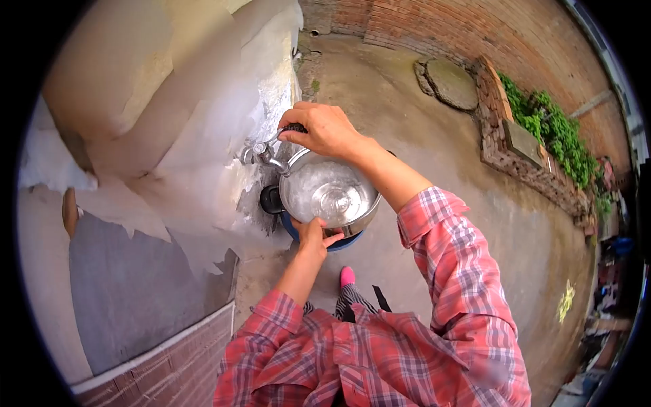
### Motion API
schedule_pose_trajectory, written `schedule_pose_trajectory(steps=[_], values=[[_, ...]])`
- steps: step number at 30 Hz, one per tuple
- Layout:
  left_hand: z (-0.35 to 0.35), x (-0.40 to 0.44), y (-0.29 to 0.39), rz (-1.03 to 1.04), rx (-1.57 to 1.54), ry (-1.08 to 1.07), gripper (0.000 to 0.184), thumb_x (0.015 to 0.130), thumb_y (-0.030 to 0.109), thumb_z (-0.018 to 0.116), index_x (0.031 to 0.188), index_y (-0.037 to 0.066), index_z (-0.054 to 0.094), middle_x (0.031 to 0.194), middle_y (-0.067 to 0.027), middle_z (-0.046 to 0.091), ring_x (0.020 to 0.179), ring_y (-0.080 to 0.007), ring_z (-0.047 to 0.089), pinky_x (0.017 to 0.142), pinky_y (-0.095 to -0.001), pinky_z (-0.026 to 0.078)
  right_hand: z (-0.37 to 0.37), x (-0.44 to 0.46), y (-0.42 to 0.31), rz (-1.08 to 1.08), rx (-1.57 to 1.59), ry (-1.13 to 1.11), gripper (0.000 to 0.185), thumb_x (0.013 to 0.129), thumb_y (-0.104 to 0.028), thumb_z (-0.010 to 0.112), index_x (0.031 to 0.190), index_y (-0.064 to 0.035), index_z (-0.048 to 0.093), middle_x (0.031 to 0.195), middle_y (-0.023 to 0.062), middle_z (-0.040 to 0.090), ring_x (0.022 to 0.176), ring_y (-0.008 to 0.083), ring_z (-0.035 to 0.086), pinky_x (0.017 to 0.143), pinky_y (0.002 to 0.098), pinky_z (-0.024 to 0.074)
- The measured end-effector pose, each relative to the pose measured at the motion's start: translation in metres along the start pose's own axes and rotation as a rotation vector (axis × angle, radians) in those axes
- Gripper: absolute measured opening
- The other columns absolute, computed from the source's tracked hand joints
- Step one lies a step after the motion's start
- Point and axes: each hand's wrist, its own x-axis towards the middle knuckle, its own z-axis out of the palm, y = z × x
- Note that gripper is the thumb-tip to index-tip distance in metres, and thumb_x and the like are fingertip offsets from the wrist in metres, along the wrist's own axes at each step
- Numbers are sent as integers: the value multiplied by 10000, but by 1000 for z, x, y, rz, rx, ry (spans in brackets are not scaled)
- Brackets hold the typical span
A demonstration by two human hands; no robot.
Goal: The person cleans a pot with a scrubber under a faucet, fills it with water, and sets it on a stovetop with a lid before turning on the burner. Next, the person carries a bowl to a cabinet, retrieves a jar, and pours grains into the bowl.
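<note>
Head view: fingers of my right hand (327, 130) grip one tap (263, 150) by its handle (294, 127). My left hand (312, 240) grasps one pot (363, 221) by its rim, above one blue tub (346, 243).

I'm standing in what is looking like the outdoor yard of a home. Daylight is falling on a bare concrete ground (407, 115), damp-looking and stained in patches, and a tall brick wall (447, 20) is closing off the far side. Along it, leafy green plants (556, 136) are growing behind a low brick border (498, 129), and a round slab (451, 83) is lying near its end. Beside me, a pale wall (169, 156) is shedding its covering in ragged sheets, and an outdoor tap (263, 152) is jutting from it over a household metal pot (368, 216). Mixed clutter (610, 292), too small to identify, is crowding the right edge.
</note>
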Motion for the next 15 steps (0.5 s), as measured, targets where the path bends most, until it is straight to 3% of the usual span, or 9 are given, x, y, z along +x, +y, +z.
schedule_pose_trajectory(steps=[4, 7, 8, 9, 10, 12, 15], values=[[-15, 2, 7, -52, 59, -130, 788, 690, -23, 458, 1332, 203, 61, 1123, -223, 430, 754, -404, 595, 715, -575, 549, 5, -31, -22, 41, -40, -29, 236, 774, -312, 677, 869, -98, 647, 812, 86, 620, 797, 313, 604, 669, 410, 462], [-27, 3, 6, -71, 81, -174, 725, 694, -6, 461, 1321, 153, 133, 1102, -234, 465, 776, -418, 599, 724, -565, 550, 12, -55, -44, 224, 60, -9, 221, 780, -322, 670, 834, -108, 666, 834, 77, 638, 795, 299, 611, 673, 402, 466], [-30, 4, 7, -86, 88, -217, 645, 704, 8, 456, 1293, 83, 203, 1093, -243, 484, 802, -417, 597, 748, -562, 545, 7, -63, -49, 244, 64, -17, 223, 783, -326, 668, 839, -110, 673, 844, 79, 642, 794, 293, 613, 674, 395, 470], [-35, 3, 6, -107, 94, -254, 579, 713, 21, 450, 1264, 13, 272, 1085, -252, 504, 827, -416, 596, 772, -558, 540, 4, -72, -48, 260, 23, 124, 223, 787, -326, 665, 860, -115, 678, 856, 78, 647, 793, 287, 615, 672, 384, 474], [-47, 6, -1, -129, 117, -252, 579, 713, 21, 450, 1264, 13, 272, 1085, -252, 504, 827, -416, 596, 772, -558, 540, 0, -85, -51, 279, -13, 260, 225, 791, -325, 661, 881, -120, 683, 869, 78, 652, 792, 281, 618, 671, 374, 478], [-63, 17, -12, -220, 55, -406, 455, 728, 46, 438, 1156, -98, 386, 1094, -258, 524, 899, -416, 579, 830, -546, 523, -21, -120, -56, 561, 61, 477, 252, 804, -322, 662, 938, -109, 682, 907, 92, 663, 795, 245, 636, 696, 328, 493], [-67, -8, -26, -302, 56, -466, 461, 717, 45, 439, 1140, -132, 397, 1135, -257, 512, 1003, -430, 548, 866, -540, 510, -53, -191, -67, 782, 62, 795, 284, 823, -271, 681, 979, -36, 649, 823, 49, 658, 748, 104, 580, 691, 263, 472]])
